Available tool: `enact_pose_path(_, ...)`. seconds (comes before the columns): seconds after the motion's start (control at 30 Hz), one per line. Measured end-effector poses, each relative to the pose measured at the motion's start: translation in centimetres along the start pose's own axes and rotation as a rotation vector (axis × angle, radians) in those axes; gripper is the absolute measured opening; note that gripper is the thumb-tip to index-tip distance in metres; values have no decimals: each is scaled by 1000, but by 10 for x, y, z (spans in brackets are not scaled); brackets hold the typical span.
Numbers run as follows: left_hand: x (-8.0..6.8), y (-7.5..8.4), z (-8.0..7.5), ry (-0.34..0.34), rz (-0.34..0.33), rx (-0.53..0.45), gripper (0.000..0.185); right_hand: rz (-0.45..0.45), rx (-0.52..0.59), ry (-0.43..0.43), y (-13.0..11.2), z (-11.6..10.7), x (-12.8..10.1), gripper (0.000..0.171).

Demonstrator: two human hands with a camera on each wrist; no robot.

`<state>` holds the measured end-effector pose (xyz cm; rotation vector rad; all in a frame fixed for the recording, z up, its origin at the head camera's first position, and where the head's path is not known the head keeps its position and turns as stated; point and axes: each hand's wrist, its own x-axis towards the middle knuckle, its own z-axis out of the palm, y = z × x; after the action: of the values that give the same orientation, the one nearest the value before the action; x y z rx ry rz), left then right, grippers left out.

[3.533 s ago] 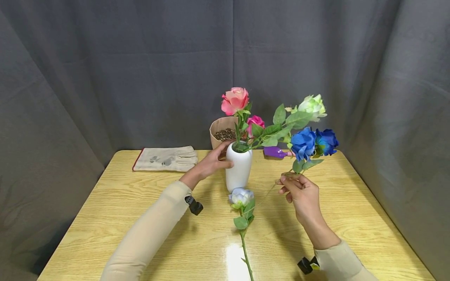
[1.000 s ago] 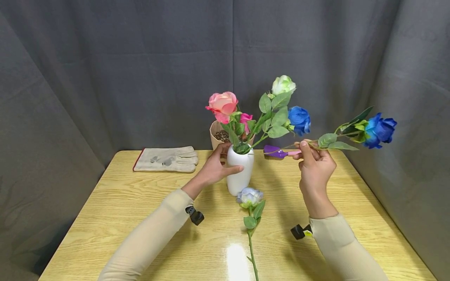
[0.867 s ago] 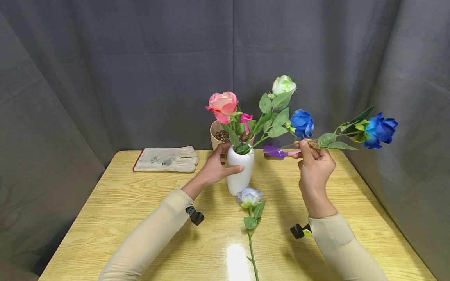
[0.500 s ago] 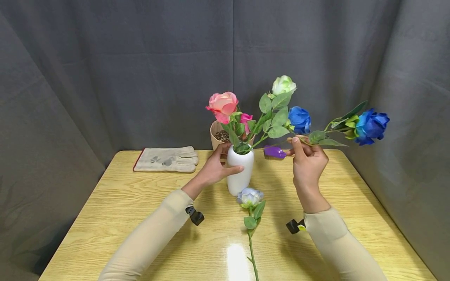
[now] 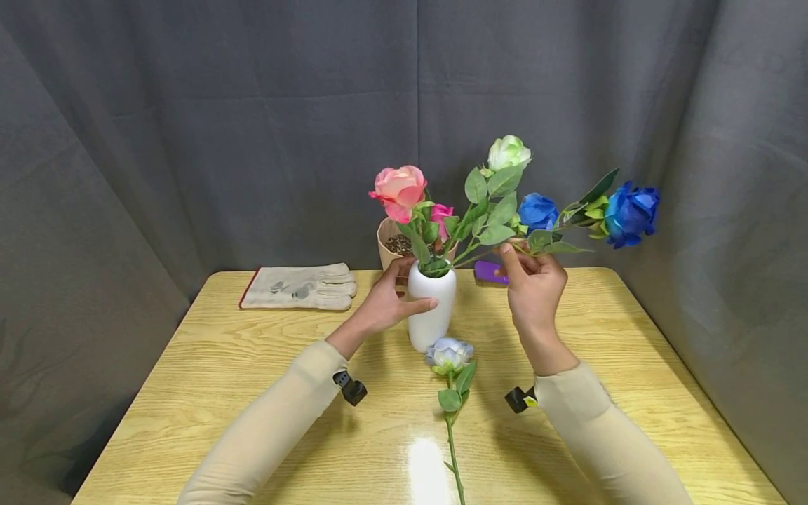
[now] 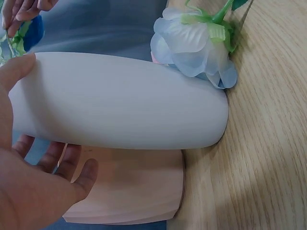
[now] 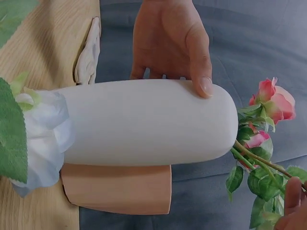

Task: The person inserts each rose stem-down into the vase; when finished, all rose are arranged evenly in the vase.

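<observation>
My left hand point(image 5: 385, 300) grips the upper part of a white vase point(image 5: 429, 319), thumb across its front and fingers behind. Between thumb and fingers, my right hand point(image 5: 536, 294) pinches the stem of a dark blue rose point(image 5: 631, 214), whose bloom leans out to the right. In the right wrist view its thin brown stem point(image 7: 261, 158) runs to the vase's mouth. Standing in the vase are a coral-pink rose point(image 5: 399, 191), a magenta rose point(image 5: 442, 216), a white-green rose point(image 5: 508, 152) and another blue rose point(image 5: 538, 210). A pale blue rose point(image 5: 449, 353) lies in front of the vase.
Behind the vase stands a brown paper-like pot point(image 5: 386, 244) with dark granules. A white work glove point(image 5: 297, 286) lies at the back left of the wooden table point(image 5: 252, 393). A purple scoop point(image 5: 488, 272) sits at the back, partly behind my right hand.
My right hand first lifted the dark blue rose away to the right, then brought it leftward, its stem now at the vase's mouth. The white-green rose stands more upright. My left hand stays on the vase.
</observation>
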<state>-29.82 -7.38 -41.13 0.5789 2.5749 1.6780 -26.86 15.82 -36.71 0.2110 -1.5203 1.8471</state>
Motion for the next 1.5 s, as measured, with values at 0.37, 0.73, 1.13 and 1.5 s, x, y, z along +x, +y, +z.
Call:
enact_pose_path(0.37, 1, -1, -2, -5, 7, -26, 86, 90, 12, -89, -1, 11, -3, 26)
enact_pose_path(0.73, 0, 1, -2, -8, -8, -10, 86, 12, -56, -54, -2, 10, 4, 18)
enact_pose_path(1.13, 2, -4, -3, -21, -1, -21, 85, 126, -4, -147, -1, 17, 0, 26)
enact_pose_path(1.5, 1, -4, -4, -13, 8, -11, 86, 62, -16, -141, 5, 18, 3, 24)
